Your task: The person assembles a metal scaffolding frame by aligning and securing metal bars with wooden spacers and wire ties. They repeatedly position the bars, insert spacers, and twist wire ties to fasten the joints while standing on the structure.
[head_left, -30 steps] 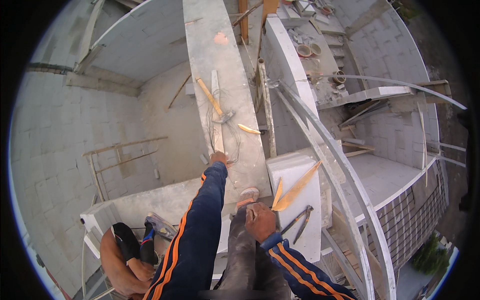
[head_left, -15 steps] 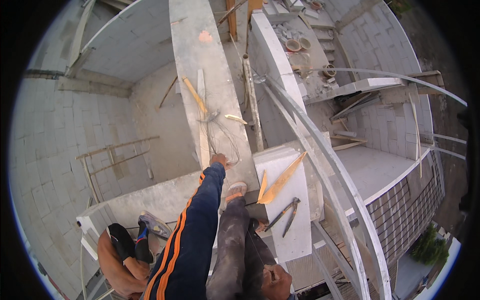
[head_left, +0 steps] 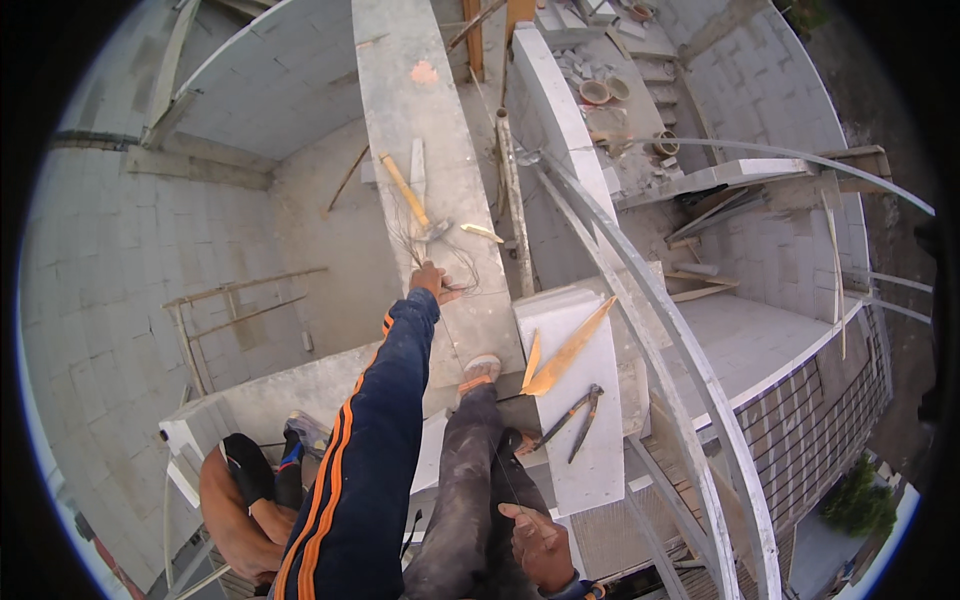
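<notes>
My left hand (head_left: 430, 283), at the end of a navy sleeve with orange stripes, reaches onto a long concrete beam (head_left: 440, 130). Its fingers are closed at a loose tangle of thin wire (head_left: 462, 262), just below the head of a wooden-handled hammer (head_left: 405, 192). Low in the view, my right hand (head_left: 538, 548) pinches a thin strand of wire, which rises past my leg toward the left hand; part of it is too fine to follow. To the right, black-handled pincers (head_left: 572, 424) and a split piece of wood (head_left: 570, 350) lie on a white block (head_left: 580, 470).
A crouching person (head_left: 240, 500) is at lower left. Metal rails (head_left: 660, 310) curve down the right side. A pole (head_left: 508, 190) stands beside the beam, and a wood chip (head_left: 482, 233) lies on it. Drops to lower floors flank the beam. Buckets (head_left: 594, 92) stand at the far right.
My left hand has moved farther along the beam, closer to the hammer head. My right hand has risen slightly and turned. The whole view has shifted a little.
</notes>
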`<action>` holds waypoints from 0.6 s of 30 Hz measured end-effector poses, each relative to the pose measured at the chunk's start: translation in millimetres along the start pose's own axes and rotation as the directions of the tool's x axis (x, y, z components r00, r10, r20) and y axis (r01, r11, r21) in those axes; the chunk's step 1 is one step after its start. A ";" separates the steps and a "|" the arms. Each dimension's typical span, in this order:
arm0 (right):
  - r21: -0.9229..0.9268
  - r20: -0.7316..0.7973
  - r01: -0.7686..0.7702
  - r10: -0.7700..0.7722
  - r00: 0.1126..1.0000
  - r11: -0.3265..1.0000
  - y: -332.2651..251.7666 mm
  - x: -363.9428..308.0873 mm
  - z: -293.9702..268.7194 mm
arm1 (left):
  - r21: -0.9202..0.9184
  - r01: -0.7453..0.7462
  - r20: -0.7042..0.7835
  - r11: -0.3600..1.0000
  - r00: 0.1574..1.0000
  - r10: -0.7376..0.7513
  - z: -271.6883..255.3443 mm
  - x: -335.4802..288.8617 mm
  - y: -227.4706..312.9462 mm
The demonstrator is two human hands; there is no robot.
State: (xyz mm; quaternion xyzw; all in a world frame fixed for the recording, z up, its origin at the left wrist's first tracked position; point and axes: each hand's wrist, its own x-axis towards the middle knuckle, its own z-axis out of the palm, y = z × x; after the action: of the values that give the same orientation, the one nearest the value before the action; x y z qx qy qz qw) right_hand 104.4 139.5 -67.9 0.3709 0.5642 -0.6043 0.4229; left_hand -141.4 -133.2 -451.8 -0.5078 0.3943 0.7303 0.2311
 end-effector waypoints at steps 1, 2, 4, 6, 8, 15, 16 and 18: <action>-0.036 -0.013 0.106 -0.107 0.994 0.994 -1.7 -6.4 3.5 | 0.004 -0.005 -0.032 1.000 0.999 0.005 10.9 -11.5 6.7; -0.110 -0.027 0.255 -0.259 0.965 0.961 -4.5 -9.3 6.8 | 0.011 -0.011 -0.065 1.000 0.998 0.012 22.7 -21.7 13.7; -0.168 0.006 0.271 -0.274 0.962 0.948 -13.1 -17.7 5.3 | 0.029 -0.019 -0.126 0.999 0.992 0.022 43.8 -37.9 21.0; -0.112 0.088 0.164 -0.154 0.984 0.980 -28.9 -20.8 -6.1 | -0.036 -0.037 -0.146 0.999 0.989 0.032 53.3 -47.4 25.7; 0.039 0.153 0.332 -0.334 0.930 0.942 -49.1 -11.8 -12.6 | -0.181 -0.051 -0.145 0.982 0.989 0.025 51.6 -52.0 22.8; 0.717 0.117 0.512 -0.805 0.582 0.474 -115.6 26.7 8.6 | -0.019 0.094 -0.117 0.995 0.989 -0.095 46.7 -53.5 8.1; 0.789 0.162 0.396 -0.782 0.602 0.469 -114.9 29.8 12.4 | -0.033 0.069 -0.136 0.997 0.988 -0.073 49.0 -57.6 10.4; 0.859 0.134 0.355 -0.831 0.540 0.369 -100.8 26.1 22.7 | -0.013 0.042 -0.149 0.999 0.988 -0.044 55.1 -64.9 24.6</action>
State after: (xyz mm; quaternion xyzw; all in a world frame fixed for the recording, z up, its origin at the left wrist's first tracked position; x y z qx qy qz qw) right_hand 1.8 115.0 -52.9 0.0710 0.2086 -0.9695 0.1075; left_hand -165.9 -98.7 -373.9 -0.5706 0.3960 0.6868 0.2141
